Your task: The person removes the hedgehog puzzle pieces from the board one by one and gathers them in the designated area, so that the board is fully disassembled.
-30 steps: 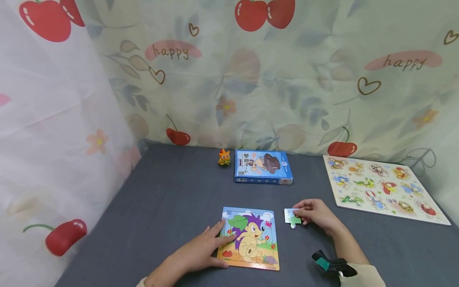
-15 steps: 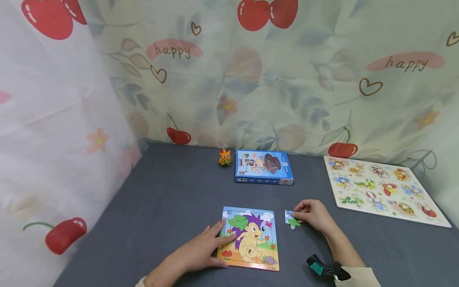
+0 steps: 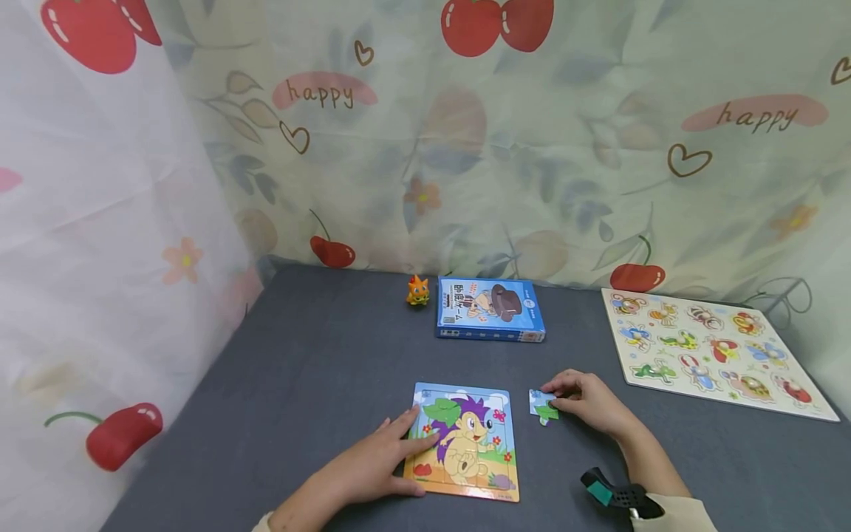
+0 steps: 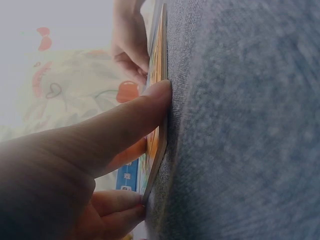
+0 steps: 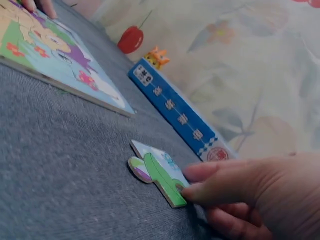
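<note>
A hedgehog jigsaw puzzle (image 3: 465, 443) lies flat in its frame on the dark cloth, in front of the person. The left hand (image 3: 372, 458) rests along the puzzle's left side with fingers extended, and the thumb (image 4: 135, 112) touches its near edge in the left wrist view. To the right of the puzzle, the right hand (image 3: 588, 403) pinches a jigsaw piece (image 3: 544, 406) between thumb and fingers. In the right wrist view the jigsaw piece (image 5: 160, 172) shows a green leaf, pale blue and a purple-tinged knob. Whether it touches the cloth I cannot tell.
Behind the puzzle stand a blue box (image 3: 490, 309) and a small orange figurine (image 3: 417, 290). A board with insect pictures (image 3: 714, 355) lies at the right. A printed curtain (image 3: 425, 148) closes off the back of the dark table (image 3: 319, 355).
The jigsaw piece has tilted slightly in the right hand, so its pale glare has gone and the green and blue show more. The left hand and the puzzle have stayed in place.
</note>
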A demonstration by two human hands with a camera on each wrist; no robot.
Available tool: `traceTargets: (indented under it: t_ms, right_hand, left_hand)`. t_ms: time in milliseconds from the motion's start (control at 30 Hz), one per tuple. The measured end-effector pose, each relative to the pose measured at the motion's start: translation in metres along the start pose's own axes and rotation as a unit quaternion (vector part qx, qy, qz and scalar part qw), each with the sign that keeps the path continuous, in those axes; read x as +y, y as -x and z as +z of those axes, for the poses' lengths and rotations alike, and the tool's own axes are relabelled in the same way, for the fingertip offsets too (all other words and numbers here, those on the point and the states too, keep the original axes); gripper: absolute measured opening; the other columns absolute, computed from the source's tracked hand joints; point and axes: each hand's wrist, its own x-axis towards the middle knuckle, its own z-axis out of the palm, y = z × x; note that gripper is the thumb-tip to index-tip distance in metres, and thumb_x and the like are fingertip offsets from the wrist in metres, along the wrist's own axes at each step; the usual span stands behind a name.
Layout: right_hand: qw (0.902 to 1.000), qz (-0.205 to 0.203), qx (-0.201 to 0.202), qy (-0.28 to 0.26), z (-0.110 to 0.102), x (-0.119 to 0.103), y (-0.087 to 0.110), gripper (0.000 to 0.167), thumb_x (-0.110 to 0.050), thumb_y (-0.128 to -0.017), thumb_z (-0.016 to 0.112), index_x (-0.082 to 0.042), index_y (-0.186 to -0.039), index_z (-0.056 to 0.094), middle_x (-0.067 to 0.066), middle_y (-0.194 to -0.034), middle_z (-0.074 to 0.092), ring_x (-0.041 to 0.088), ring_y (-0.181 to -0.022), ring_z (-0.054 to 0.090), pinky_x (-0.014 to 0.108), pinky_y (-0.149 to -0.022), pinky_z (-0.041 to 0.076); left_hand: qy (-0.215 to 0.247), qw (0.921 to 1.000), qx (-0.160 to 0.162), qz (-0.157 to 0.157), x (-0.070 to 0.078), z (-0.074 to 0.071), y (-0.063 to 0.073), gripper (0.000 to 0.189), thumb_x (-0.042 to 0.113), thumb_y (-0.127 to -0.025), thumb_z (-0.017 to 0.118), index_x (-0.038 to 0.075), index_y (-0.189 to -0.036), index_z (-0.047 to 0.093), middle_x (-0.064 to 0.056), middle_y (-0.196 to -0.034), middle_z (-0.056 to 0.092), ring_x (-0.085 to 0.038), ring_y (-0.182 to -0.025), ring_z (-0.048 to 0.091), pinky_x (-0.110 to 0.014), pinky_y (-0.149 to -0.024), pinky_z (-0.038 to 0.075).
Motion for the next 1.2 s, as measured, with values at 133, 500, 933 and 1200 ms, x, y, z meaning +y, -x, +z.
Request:
traceTargets:
  t_ms: [133,500,933,1200]
  right_hand:
    - [0.9999,-0.007,0.008,0.010,0.000,0.002,0.001,0.016,-0.006,-0.085,0.064,-0.008,-0.099,0.072,0.006,-0.098,0.062,0.010,-0.077,0.047,0.020,-0.064,0.041]
    - [0.9998,-0.005,0.012,0.017,0.001,0.006,0.001,0.017,-0.007,-0.086,0.063,-0.009,-0.099,0.072,0.005,-0.097,0.062,0.010,-0.074,0.045,0.021,-0.062,0.039]
    - [0.9999,-0.002,0.005,-0.009,-0.002,-0.010,-0.006,0.034,-0.024,-0.082,0.071,-0.003,-0.108,0.068,0.009,-0.098,0.063,0.014,-0.081,0.049,0.020,-0.066,0.042]
    - [0.9971,-0.057,-0.040,-0.030,0.027,-0.045,-0.028,0.035,-0.026,-0.082,0.072,0.000,-0.105,0.069,0.011,-0.094,0.065,0.011,-0.076,0.052,0.020,-0.064,0.047]
  left_hand:
    - [0.000,1.0000,-0.003,-0.001,0.001,0.000,-0.001,0.066,0.052,-0.079,0.066,0.038,-0.138,0.042,-0.008,-0.156,0.020,-0.036,-0.139,0.027,-0.055,-0.109,0.027]
    - [-0.006,0.9999,-0.007,-0.010,0.004,-0.001,-0.002,0.066,0.053,-0.078,0.066,0.039,-0.138,0.042,-0.008,-0.156,0.021,-0.038,-0.138,0.028,-0.056,-0.108,0.029]
    - [-0.097,0.9940,0.010,0.051,0.015,-0.009,-0.008,0.070,0.053,-0.077,0.067,0.030,-0.139,0.044,-0.006,-0.151,0.033,-0.024,-0.139,0.031,-0.053,-0.112,0.024]
    - [-0.129,0.9892,0.004,0.069,0.029,-0.003,-0.017,0.070,0.054,-0.077,0.067,0.029,-0.139,0.044,-0.007,-0.150,0.035,-0.027,-0.138,0.032,-0.049,-0.111,0.027]
